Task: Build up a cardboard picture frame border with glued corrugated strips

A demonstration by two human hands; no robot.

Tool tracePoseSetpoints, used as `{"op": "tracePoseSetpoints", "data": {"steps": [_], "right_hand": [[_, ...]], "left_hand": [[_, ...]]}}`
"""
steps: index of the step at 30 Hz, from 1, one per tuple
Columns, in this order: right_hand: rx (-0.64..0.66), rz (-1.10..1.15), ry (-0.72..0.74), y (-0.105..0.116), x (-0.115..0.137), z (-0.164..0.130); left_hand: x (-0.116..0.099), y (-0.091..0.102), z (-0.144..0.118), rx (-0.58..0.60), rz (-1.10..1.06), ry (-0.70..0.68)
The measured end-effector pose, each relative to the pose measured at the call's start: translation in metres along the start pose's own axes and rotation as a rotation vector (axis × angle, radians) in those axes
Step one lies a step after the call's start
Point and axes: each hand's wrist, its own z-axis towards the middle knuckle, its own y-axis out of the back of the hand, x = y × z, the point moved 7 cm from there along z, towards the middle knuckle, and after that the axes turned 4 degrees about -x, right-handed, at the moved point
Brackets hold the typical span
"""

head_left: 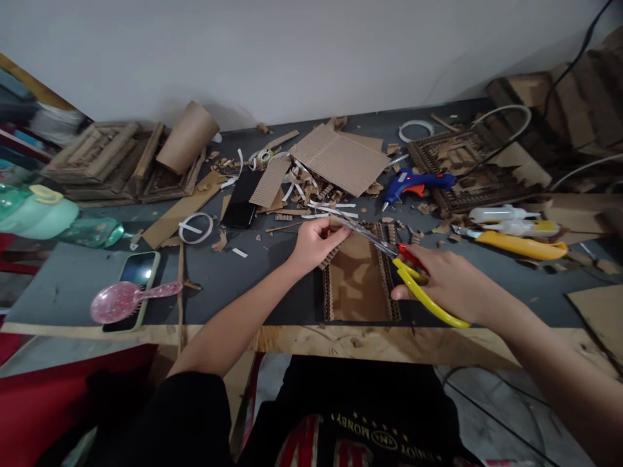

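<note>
In the head view my right hand grips scissors with yellow and red handles. Their blades reach up and left to the fingertips of my left hand. That hand is closed in a pinch on a small cardboard strip, mostly hidden by the fingers and blades. Under both hands a shallow cardboard tray with ridged corrugated edges lies at the table's front edge.
A blue glue gun lies beyond my right hand, near an orange utility knife. Corrugated sheets and scraps lie at the back. A black phone, pink hairbrush and green bottle are on the left.
</note>
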Motion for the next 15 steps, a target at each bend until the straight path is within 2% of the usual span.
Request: {"op": "tracePoseSetpoints", "data": {"steps": [8,15], "right_hand": [[-0.061,-0.094,-0.007,0.0018,-0.0013,0.0046],[-0.095,-0.15,-0.041,0.0008,-0.0067,0.0067]], "left_hand": [[-0.0032,0.0027,0.0008,-0.017,0.04,0.014],[0.0032,0.0041,0.0009,-0.024,0.008,0.06]]}}
